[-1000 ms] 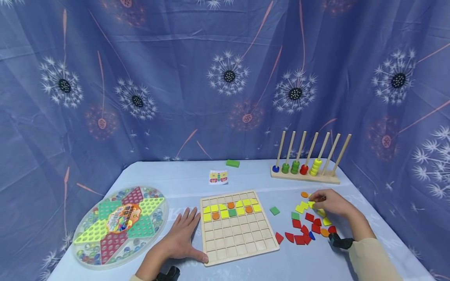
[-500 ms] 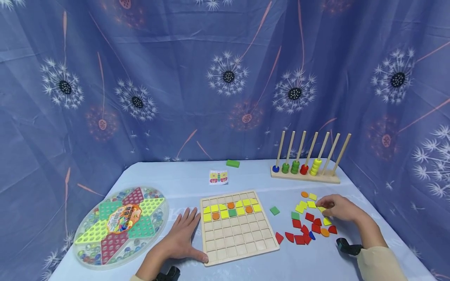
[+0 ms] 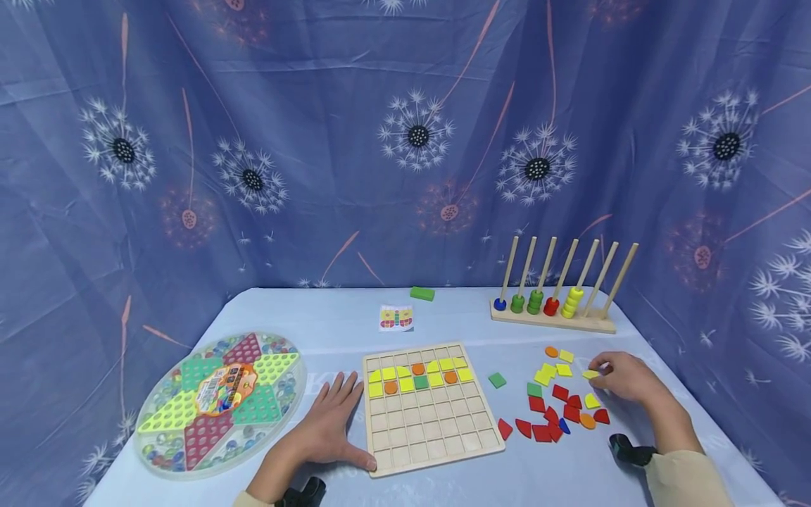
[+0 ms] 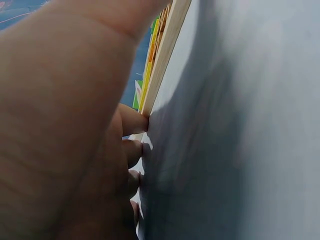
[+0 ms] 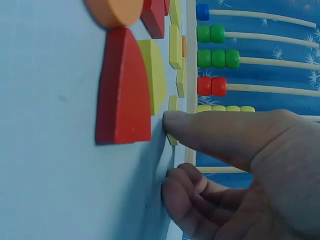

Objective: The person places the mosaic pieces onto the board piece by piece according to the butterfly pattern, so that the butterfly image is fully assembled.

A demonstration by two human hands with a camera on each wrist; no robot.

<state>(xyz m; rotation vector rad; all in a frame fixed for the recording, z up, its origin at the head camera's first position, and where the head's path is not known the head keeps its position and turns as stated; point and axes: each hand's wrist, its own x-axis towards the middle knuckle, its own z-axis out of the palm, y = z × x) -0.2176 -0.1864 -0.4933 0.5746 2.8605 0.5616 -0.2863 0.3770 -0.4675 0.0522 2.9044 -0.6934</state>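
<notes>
My left hand (image 3: 329, 429) lies spread flat on the table, its thumb at the near left corner of the square wooden grid board (image 3: 437, 451). In the board's upper rows sit yellow tiles, several orange discs and a green square (image 3: 421, 382). On the right, my right hand (image 3: 630, 380) pinches a small yellow tile (image 3: 591, 374) between thumb and fingertips, low over the table. The right wrist view shows the thumb (image 5: 215, 132) across that tile (image 5: 173, 104), the other fingers curled below. A thick red quarter-round tile (image 5: 125, 95) and another yellow tile (image 5: 152, 75) lie beside it.
Loose red, yellow, green, orange and blue tiles (image 3: 572, 412) lie right of the board. Behind stands a wooden peg rack with beads (image 3: 551, 318). A butterfly pattern card (image 3: 396, 318) and green block (image 3: 422, 293) lie at the back; a round marble game board (image 3: 218, 405) lies left.
My right hand has shifted from the upper yellow tiles toward the right, drawing one yellow tile slightly away from the pile. My left hand has stayed in place at the board.
</notes>
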